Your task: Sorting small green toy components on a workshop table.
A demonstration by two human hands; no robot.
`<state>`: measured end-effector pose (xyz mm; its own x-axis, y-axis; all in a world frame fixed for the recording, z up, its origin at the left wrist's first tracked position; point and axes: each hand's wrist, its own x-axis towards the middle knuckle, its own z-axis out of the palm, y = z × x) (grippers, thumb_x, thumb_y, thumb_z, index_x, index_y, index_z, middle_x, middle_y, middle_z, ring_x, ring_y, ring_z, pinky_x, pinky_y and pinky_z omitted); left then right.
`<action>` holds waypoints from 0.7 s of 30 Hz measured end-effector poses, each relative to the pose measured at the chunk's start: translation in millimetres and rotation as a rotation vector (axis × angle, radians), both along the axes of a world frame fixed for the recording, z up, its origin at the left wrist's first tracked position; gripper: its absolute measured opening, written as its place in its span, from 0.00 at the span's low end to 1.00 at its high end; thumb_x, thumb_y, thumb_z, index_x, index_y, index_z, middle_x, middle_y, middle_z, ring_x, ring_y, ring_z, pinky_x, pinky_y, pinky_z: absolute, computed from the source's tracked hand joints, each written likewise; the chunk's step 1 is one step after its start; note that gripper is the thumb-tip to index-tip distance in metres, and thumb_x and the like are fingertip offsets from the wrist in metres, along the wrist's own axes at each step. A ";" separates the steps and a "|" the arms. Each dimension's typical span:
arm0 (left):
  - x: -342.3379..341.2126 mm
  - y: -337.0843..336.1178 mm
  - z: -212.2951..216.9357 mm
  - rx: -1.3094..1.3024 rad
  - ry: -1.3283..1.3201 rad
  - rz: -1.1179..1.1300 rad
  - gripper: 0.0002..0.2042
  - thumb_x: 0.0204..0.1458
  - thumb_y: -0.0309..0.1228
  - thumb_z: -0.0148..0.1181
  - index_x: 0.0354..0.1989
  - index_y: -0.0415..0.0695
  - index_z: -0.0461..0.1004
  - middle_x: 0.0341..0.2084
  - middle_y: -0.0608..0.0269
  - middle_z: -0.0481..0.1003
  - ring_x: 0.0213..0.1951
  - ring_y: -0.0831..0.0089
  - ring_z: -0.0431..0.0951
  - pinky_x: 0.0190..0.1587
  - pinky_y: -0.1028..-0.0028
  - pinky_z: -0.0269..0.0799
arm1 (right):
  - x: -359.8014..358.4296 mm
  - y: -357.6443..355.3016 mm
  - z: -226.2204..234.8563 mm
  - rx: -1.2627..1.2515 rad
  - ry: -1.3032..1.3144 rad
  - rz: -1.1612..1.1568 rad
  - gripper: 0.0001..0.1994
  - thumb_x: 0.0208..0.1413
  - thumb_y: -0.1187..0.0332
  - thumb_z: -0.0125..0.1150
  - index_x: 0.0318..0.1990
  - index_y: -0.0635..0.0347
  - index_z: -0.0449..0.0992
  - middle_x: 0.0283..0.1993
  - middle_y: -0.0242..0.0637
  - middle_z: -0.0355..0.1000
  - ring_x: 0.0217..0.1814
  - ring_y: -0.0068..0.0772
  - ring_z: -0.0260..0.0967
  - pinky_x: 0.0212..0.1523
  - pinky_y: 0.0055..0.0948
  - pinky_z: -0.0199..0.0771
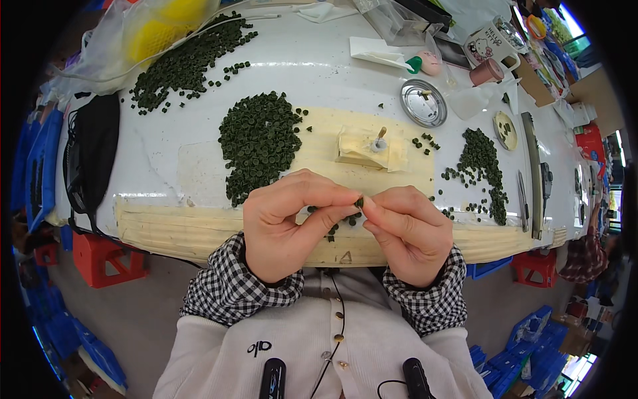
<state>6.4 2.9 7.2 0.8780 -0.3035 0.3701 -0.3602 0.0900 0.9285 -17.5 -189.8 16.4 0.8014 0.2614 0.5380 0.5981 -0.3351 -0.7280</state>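
Note:
A small dark green cap-like part point(359, 202) sits at the meeting fingertips of my two hands, over the table's front edge. My left hand point(282, 223) pinches it between thumb and index finger. From the other side, my right hand point(413, 229) grips it with thumb and fingertips. A few loose parts point(332, 233) lie below and behind the fingers. Beyond the left hand is a large pile of the same green parts point(260, 136). A tape-covered block point(362, 154) with a small upright peg point(381, 133) stands beyond the hands; neither hand touches it.
Another green pile point(179, 70) lies far left, and a smaller one point(484, 159) at right. Near that one are tweezers point(522, 199), a long metal bar point(533, 173) and a round dish point(505, 130). A round metal lid point(423, 103) and a mug point(488, 46) stand farther back.

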 end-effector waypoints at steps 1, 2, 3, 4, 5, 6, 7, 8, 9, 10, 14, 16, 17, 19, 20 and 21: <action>-0.2 0.0 0.0 0.000 0.012 -0.001 0.10 0.48 0.11 0.59 0.38 0.35 0.78 0.32 0.57 0.78 0.34 0.73 0.76 0.37 0.78 0.71 | -0.1 -0.3 0.1 -0.003 0.001 0.003 0.17 0.46 0.83 0.66 0.46 0.63 0.79 0.38 0.38 0.74 0.36 0.32 0.72 0.36 0.25 0.73; -0.2 0.2 -0.1 0.000 0.011 -0.004 0.10 0.48 0.11 0.59 0.38 0.35 0.78 0.32 0.57 0.78 0.34 0.74 0.76 0.37 0.78 0.71 | -0.3 -0.4 -0.1 -0.006 0.002 0.005 0.17 0.46 0.83 0.66 0.47 0.63 0.79 0.38 0.38 0.74 0.36 0.32 0.72 0.36 0.25 0.73; -0.1 0.6 -0.4 0.000 0.009 -0.006 0.10 0.49 0.11 0.59 0.38 0.35 0.78 0.32 0.57 0.78 0.34 0.74 0.75 0.37 0.78 0.71 | -0.5 -0.5 0.0 -0.009 0.003 0.008 0.17 0.46 0.83 0.66 0.47 0.63 0.79 0.38 0.38 0.74 0.36 0.32 0.72 0.36 0.25 0.73; 0.0 1.0 -0.8 0.000 0.007 -0.008 0.10 0.49 0.11 0.58 0.38 0.34 0.78 0.32 0.57 0.78 0.34 0.74 0.75 0.37 0.78 0.71 | -0.6 -0.1 0.4 -0.011 0.003 0.003 0.17 0.46 0.83 0.66 0.47 0.63 0.79 0.38 0.38 0.74 0.35 0.32 0.72 0.36 0.25 0.73; -0.1 1.0 -1.2 -0.004 0.018 -0.006 0.10 0.49 0.11 0.58 0.38 0.34 0.77 0.32 0.57 0.78 0.34 0.74 0.75 0.37 0.78 0.71 | -0.8 0.6 1.2 -0.013 0.004 -0.001 0.17 0.46 0.83 0.66 0.47 0.63 0.79 0.38 0.38 0.74 0.35 0.32 0.72 0.36 0.25 0.73; -0.3 1.0 -1.7 -0.008 0.030 -0.005 0.10 0.49 0.11 0.58 0.39 0.34 0.77 0.32 0.57 0.77 0.34 0.74 0.75 0.37 0.78 0.71 | -1.0 1.1 2.1 -0.015 0.004 -0.006 0.17 0.46 0.83 0.65 0.47 0.63 0.79 0.38 0.38 0.74 0.35 0.32 0.72 0.36 0.25 0.73; -0.3 1.2 -1.7 -0.011 0.040 -0.003 0.10 0.49 0.11 0.58 0.39 0.34 0.77 0.32 0.57 0.77 0.34 0.74 0.76 0.37 0.78 0.71 | -0.8 1.4 3.2 -0.023 0.010 -0.012 0.18 0.46 0.82 0.66 0.47 0.63 0.79 0.38 0.38 0.74 0.35 0.32 0.72 0.36 0.25 0.74; -0.4 1.5 -1.5 -0.017 0.036 0.000 0.10 0.49 0.11 0.58 0.39 0.34 0.77 0.32 0.57 0.77 0.35 0.74 0.76 0.37 0.78 0.71 | -0.6 1.5 4.4 -0.030 0.016 -0.019 0.18 0.46 0.82 0.66 0.47 0.63 0.79 0.38 0.38 0.74 0.35 0.32 0.72 0.36 0.25 0.74; -0.5 1.9 -1.3 -0.022 0.031 0.003 0.10 0.49 0.11 0.58 0.39 0.34 0.77 0.33 0.56 0.77 0.35 0.74 0.76 0.38 0.78 0.71 | -0.4 1.5 5.9 -0.038 0.022 -0.025 0.18 0.46 0.82 0.67 0.48 0.63 0.79 0.38 0.38 0.74 0.36 0.32 0.72 0.36 0.25 0.74; -0.2 1.9 -1.2 -0.027 0.026 0.003 0.10 0.49 0.11 0.58 0.39 0.34 0.77 0.33 0.56 0.78 0.35 0.74 0.76 0.38 0.78 0.71 | -0.1 1.3 7.8 -0.031 0.029 -0.036 0.18 0.46 0.81 0.67 0.47 0.64 0.79 0.38 0.39 0.74 0.36 0.32 0.73 0.36 0.25 0.74; -0.1 0.9 -3.8 -0.041 0.043 0.050 0.09 0.51 0.12 0.57 0.39 0.33 0.76 0.35 0.55 0.78 0.35 0.75 0.76 0.39 0.78 0.72 | 6.2 -5.3 22.7 -0.046 0.013 -0.199 0.16 0.46 0.80 0.67 0.45 0.66 0.78 0.36 0.40 0.74 0.36 0.33 0.73 0.37 0.26 0.74; -1.5 0.4 -2.3 -0.047 0.110 0.080 0.08 0.52 0.13 0.57 0.39 0.33 0.76 0.36 0.55 0.78 0.35 0.76 0.76 0.39 0.79 0.72 | 18.9 -6.1 30.7 -0.095 -0.019 -0.364 0.12 0.47 0.79 0.66 0.41 0.65 0.78 0.34 0.40 0.73 0.34 0.33 0.72 0.36 0.26 0.73; -1.6 0.1 -2.7 -0.055 0.116 0.086 0.08 0.52 0.13 0.57 0.39 0.33 0.76 0.36 0.55 0.77 0.35 0.76 0.76 0.40 0.79 0.72 | 28.1 -7.6 33.7 -0.171 -0.052 -0.383 0.11 0.47 0.78 0.66 0.40 0.65 0.78 0.32 0.40 0.72 0.33 0.33 0.71 0.35 0.26 0.72; -1.4 0.0 -3.1 -0.069 0.126 0.100 0.08 0.53 0.13 0.57 0.40 0.33 0.76 0.36 0.56 0.77 0.35 0.77 0.76 0.40 0.79 0.72 | 42.4 -10.5 35.2 -0.317 -0.094 -0.395 0.09 0.48 0.76 0.66 0.39 0.65 0.78 0.30 0.38 0.72 0.32 0.32 0.70 0.35 0.27 0.69; -2.0 -0.7 -2.6 -0.089 0.156 0.102 0.08 0.52 0.14 0.58 0.40 0.33 0.76 0.36 0.57 0.78 0.36 0.77 0.76 0.40 0.79 0.72 | 47.5 -11.1 34.3 -0.386 -0.103 -0.388 0.09 0.49 0.76 0.65 0.39 0.65 0.78 0.30 0.37 0.72 0.33 0.31 0.69 0.35 0.27 0.68; -2.8 -1.6 -1.9 -0.110 0.185 0.105 0.08 0.52 0.15 0.58 0.40 0.33 0.77 0.35 0.57 0.78 0.36 0.77 0.76 0.40 0.79 0.71 | 51.1 -11.5 33.3 -0.457 -0.112 -0.381 0.08 0.50 0.75 0.64 0.39 0.65 0.78 0.29 0.37 0.72 0.33 0.30 0.69 0.36 0.27 0.67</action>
<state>3.6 1.2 5.3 0.9586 -0.1740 0.2255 -0.1974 0.1649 0.9664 33.6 -201.2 49.7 0.8292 0.1914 0.5252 0.4389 -0.8047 -0.3998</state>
